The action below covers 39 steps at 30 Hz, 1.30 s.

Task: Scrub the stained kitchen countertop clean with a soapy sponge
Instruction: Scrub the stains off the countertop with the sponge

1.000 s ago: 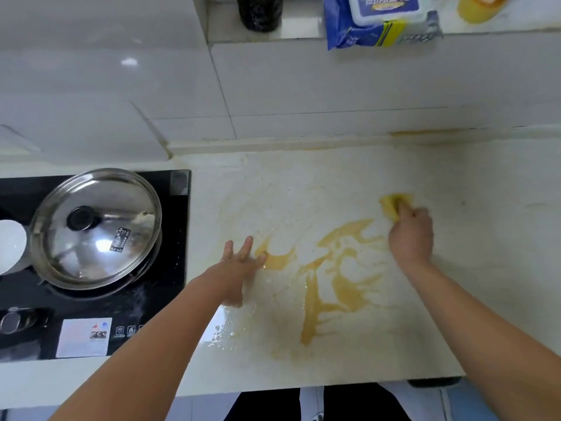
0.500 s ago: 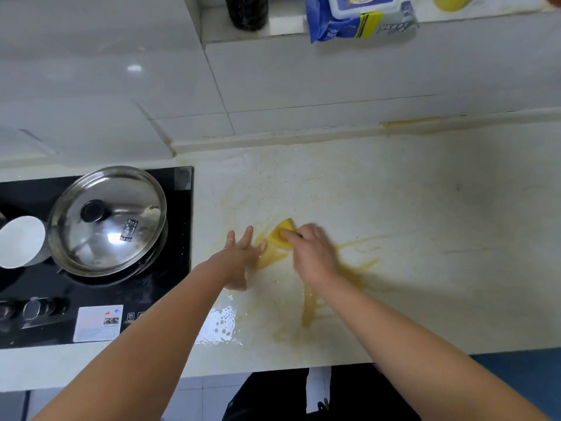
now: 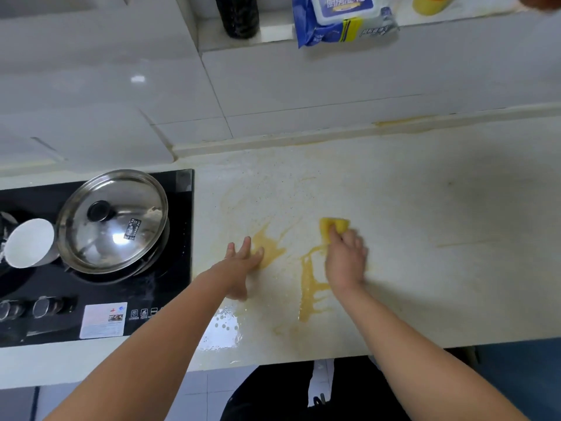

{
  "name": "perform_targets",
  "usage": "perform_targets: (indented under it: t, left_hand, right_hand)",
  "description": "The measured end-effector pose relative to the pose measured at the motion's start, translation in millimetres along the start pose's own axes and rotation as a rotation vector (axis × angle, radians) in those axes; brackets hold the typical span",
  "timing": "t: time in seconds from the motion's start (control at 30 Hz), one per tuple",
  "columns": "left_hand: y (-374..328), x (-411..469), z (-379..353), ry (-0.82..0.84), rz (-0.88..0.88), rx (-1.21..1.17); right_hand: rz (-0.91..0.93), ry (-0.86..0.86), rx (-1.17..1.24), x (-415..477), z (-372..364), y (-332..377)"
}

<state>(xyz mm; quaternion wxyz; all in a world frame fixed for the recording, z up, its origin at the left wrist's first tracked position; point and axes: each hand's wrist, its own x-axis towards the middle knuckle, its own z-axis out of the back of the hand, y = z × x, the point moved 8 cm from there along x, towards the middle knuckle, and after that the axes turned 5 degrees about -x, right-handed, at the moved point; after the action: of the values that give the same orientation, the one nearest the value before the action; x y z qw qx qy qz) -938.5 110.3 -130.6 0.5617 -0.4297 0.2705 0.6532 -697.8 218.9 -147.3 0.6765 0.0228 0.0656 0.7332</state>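
Sponge (image 3: 335, 226) now sits farther right than half a second ago: it was right next to the left hand (image 3: 243, 264), and now it's well apart from it, nearer the middle of the bench (image 3: 449, 214). The left hand is where it was.

Our right hand (image 3: 346, 264) is on top of the sponge, fingers (image 3: 349, 243) curled over its near edge and holding it down on the surface. Only the far yellow part of the sponge shows past the knuckles. The left hand lies flat on the bench, its fingers straight and spread, holding nothing, tips just touching the left blob of the stain (image 3: 270, 249).

We see the orange-yellow stain in two patches: that blob by the left hand, and a streak (image 3: 308, 290) running from just below the sponge toward the bench's front edge, beside our right wrist. Faint yellowish smears fan out farther back. A wet patch (image 3: 221, 329) glints near the front edge, by the left forearm. A thin orange line (image 3: 400, 120) sits along the back upstand.

Left of the bench there's a black cooktop (image 3: 182, 268) with a steel lid (image 3: 112, 220) on it, a white cup (image 3: 28, 243) just beside the lid, and two knobs (image 3: 45, 306) and a label (image 3: 103, 320) at the front. The ledge (image 3: 273, 34) above the tiled wall carries a dark bottle (image 3: 239, 13), a blue pack of wipes (image 3: 343, 22) overhanging the edge, and a yellow container (image 3: 429, 3) cut off by the frame.
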Motion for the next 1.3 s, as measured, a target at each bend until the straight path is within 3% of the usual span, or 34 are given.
perform_targets:
  t: [0.1, 0.2, 0.27, 0.4, 0.47, 0.63, 0.83, 0.93, 1.07, 1.3]
  left_hand:
    - [-1.9, -0.8, 5.3, 0.033, 0.03, 0.024]
    - [-5.2, -1.0, 5.3, 0.054, 0.047, 0.038]
    - [-5.5, -2.4, 6.6, 0.059, 0.053, 0.05]
    - [-8.4, 0.3, 6.9, 0.002, 0.039, 0.078]
    - [-11.5, 2.1, 3.7, -0.063, 0.049, 0.104]
    - [-18.4, 0.0, -2.0, -0.066, 0.03, 0.116]
    - [-22.1, -13.3, -11.4, 0.008, 0.032, 0.111]
    - [-24.4, -18.8, -23.0, 0.045, 0.041, 0.099]
    - [-26.7, -26.1, -36.0, 0.074, 0.03, 0.072]
    - [-29.8, -21.4, -48.7, 0.019, 0.015, 0.091]
  right_hand:
    - [0.326, 0.08, 0.067, -16.3, 5.2, 58.3]
    - [0.337, 0.137, 0.19, -4.9, 21.4, 30.8]
    - [0.217, 0.111, 0.176, 13.6, 30.4, -30.8]
    - [-0.356, -0.065, 0.067, 37.1, 57.2, -222.0]
    - [-0.492, -0.05, 0.081, 37.1, 58.0, -253.8]
    - [-0.314, -0.006, 0.185, 22.7, 39.1, -157.5]
    - [0.102, 0.277, 0.307, -35.7, 7.6, 14.2]
    - [0.226, 0.331, 0.252, -26.2, 5.3, 42.3]
    - [0.14, 0.155, 0.233, 4.7, 27.0, -22.9]
    - [-0.216, 0.024, 0.208, 26.6, 55.1, -209.4]
